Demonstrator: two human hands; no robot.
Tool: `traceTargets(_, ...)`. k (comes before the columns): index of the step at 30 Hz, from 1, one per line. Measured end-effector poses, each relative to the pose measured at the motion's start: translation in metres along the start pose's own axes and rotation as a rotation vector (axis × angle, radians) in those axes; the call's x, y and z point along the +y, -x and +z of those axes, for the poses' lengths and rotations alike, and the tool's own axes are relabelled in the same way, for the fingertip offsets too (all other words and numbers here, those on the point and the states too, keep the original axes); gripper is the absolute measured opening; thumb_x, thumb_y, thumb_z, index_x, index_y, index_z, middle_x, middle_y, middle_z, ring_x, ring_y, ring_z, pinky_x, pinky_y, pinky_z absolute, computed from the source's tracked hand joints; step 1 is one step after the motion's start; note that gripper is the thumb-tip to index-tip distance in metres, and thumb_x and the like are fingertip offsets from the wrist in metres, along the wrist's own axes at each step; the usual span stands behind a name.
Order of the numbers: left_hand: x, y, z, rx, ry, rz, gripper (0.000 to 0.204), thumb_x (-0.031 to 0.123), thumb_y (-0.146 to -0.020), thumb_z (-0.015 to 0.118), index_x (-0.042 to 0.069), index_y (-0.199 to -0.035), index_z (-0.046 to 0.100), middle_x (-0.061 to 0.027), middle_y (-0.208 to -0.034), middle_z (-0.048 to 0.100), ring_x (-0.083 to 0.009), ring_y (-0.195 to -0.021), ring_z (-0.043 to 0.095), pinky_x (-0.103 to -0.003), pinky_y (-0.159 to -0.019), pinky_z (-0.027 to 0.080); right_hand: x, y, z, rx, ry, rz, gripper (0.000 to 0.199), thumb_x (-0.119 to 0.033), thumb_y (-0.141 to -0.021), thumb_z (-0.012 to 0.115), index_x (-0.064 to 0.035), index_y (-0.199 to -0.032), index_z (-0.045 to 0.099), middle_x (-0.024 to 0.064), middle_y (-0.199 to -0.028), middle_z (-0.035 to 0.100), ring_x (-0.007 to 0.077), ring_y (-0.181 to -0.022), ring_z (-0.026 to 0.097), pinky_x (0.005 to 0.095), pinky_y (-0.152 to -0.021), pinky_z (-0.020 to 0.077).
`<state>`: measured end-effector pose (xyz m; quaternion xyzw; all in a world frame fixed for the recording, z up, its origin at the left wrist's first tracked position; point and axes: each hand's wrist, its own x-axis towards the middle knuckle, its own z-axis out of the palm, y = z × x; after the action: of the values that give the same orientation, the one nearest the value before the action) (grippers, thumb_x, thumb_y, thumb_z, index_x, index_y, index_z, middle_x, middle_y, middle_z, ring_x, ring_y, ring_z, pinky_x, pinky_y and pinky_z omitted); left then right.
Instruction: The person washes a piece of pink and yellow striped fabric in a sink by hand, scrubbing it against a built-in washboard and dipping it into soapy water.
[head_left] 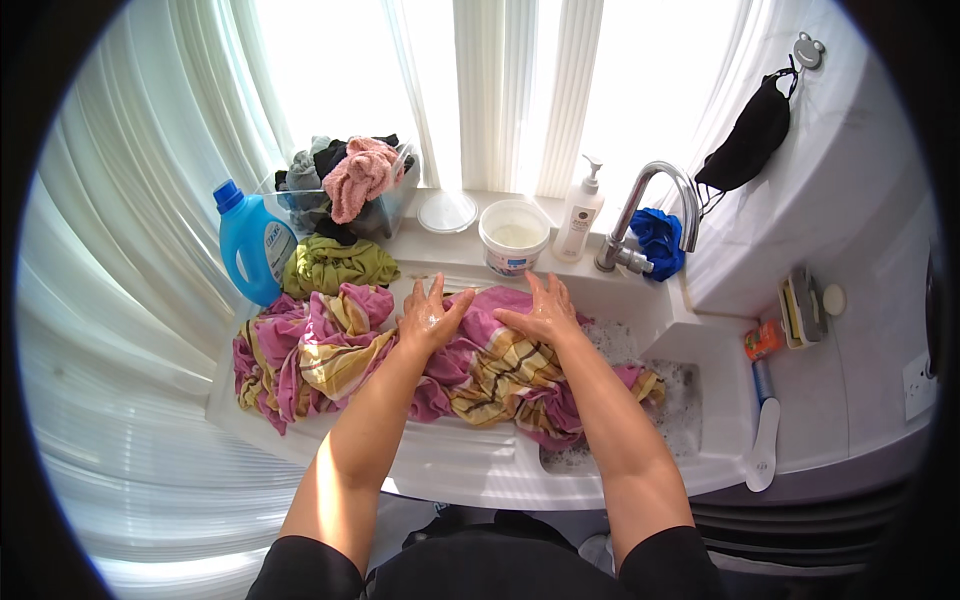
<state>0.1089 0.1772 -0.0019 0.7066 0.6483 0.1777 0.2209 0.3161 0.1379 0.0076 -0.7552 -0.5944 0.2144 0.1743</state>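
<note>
A large pink and yellow striped cloth (pixel 510 372) lies bunched across the ribbed washboard slope of a white laundry sink (pixel 440 475). Its right end hangs into the basin, where sudsy water (pixel 683 405) shows. Wet and shiny, my left hand (pixel 430 315) is over the upper middle of the cloth with its fingers spread. Farther right, my right hand (pixel 543 312) is also spread over the cloth, thumb pointing inward. Neither hand grips the fabric; whether the palms touch it is hard to make out. Just beyond my hands stands a white tub (pixel 514 236) with pale contents.
Along the back ledge are a blue detergent bottle (pixel 250 245), green cloth (pixel 338 266), a clear bin (pixel 390 205) of clothes, a round white lid (pixel 447 212), a pump bottle (pixel 578 215) and a curved faucet (pixel 650 205) beside blue cloth (pixel 659 240). A white-handled brush (pixel 765 440) rests on the right rim.
</note>
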Motion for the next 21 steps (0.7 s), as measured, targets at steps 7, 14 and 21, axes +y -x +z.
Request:
traceTargets(7,-0.035,0.007,0.021,0.176,0.157,0.506,0.066,0.050,-0.077,0.075,0.006,-0.124,0.060,-0.0185,-0.097,0.067,-0.0350,-0.095,0.065,-0.044,-0.082,0.050,-0.005,0.001,0.019,-0.030,-0.245,-0.103,0.076,-0.028,-0.065,0.071,-0.0029,-0.134,0.052,0.0241,-0.129,0.057,0.0362,-0.119,0.056,0.0408,-0.100,0.0434)
traceTargets(14,-0.045,0.075,-0.035,-0.018,0.220,0.894,0.073,0.052,-0.085,0.065,0.005,-0.138,0.050,-0.0128,-0.078,0.062,-0.0304,-0.077,0.061,-0.044,-0.076,0.045,0.006,0.132,-0.003,0.187,-0.014,-0.839,0.050,-0.029,-0.063,0.077,-0.0056,-0.105,0.066,0.0151,-0.104,0.055,0.0329,-0.099,0.054,0.0403,-0.087,0.0457)
traceTargets(21,-0.022,0.002,0.044,0.254,-0.213,0.498,0.038,0.044,-0.088,0.061,0.007,-0.094,0.070,-0.0123,-0.077,0.065,-0.0316,-0.078,0.064,-0.047,-0.076,0.046,0.007,0.004,0.060,0.096,0.011,-0.277,0.051,-0.033,-0.075,0.070,-0.0087,-0.119,0.060,0.0191,-0.119,0.058,0.0376,-0.109,0.057,0.0538,-0.093,0.0425)
